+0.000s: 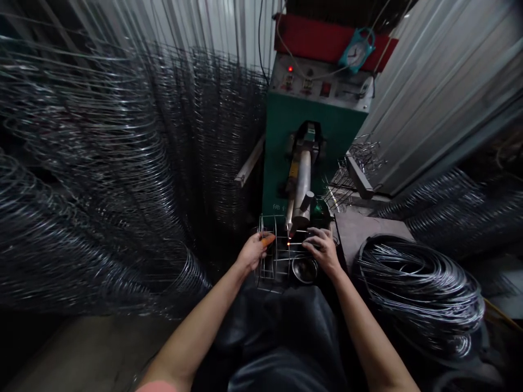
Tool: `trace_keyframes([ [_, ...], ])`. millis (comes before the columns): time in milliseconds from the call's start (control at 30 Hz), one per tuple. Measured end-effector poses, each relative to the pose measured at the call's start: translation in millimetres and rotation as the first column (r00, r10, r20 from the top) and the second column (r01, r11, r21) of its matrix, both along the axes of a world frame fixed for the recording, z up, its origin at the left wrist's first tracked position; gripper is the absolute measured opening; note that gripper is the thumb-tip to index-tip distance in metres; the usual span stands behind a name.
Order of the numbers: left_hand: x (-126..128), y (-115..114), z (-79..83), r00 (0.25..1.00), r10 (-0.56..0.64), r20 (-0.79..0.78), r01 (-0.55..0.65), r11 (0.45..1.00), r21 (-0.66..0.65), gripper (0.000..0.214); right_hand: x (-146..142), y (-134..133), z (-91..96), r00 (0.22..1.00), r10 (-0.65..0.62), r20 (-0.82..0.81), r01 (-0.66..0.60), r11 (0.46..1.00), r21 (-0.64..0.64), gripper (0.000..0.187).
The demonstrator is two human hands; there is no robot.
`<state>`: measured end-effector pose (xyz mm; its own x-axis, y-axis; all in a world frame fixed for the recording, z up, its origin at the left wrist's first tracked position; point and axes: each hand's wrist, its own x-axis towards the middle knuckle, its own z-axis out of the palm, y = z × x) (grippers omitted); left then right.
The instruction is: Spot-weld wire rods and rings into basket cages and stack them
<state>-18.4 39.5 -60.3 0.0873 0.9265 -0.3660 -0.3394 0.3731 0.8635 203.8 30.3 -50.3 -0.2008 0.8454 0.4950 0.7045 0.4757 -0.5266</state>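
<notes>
My left hand [252,251] is closed on a small wire frame [276,246], gripping its left side. An orange cover sits on one of its fingers. My right hand [322,249] pinches the right end of a thin metal wire [296,243] that reaches to the frame. Glowing orange spots show where the wires lie beneath the tip of the metal arm [303,182]. That arm sticks out from a green machine [281,122] that looks like a spot welder. Just below the wires is a round metal bowl [305,277].
Tall stacks of wire rings [151,147] crowd the left side. A large coil of wire [425,283] lies at the right beside a grey board [368,226]. Wire racks [343,182] stand behind the machine's right side. A teal clock [357,51] rests on top.
</notes>
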Motion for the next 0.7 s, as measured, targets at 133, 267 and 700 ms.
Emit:
trace_keyframes([
  [133,-32.0,-39.8,-5.4,0.996,-0.081,0.022,0.081,0.997,0.010,0.037,31.8,-54.3,-8.1,0.979,-0.116,-0.167,0.117,0.993,-0.005,0.031],
  [267,-70.6,-78.8,-3.9,0.986,-0.114,0.124,0.120,0.992,-0.035,0.035,80.3,-101.8,-48.8,0.927,-0.321,-0.193,0.307,0.946,-0.101,0.050],
  [700,-71.3,-122.9,-35.7,0.788,-0.040,0.614,0.352,0.848,-0.397,0.040,6.7,-187.9,-92.3,0.874,0.330,0.358,-0.220,0.924,-0.314,0.024],
])
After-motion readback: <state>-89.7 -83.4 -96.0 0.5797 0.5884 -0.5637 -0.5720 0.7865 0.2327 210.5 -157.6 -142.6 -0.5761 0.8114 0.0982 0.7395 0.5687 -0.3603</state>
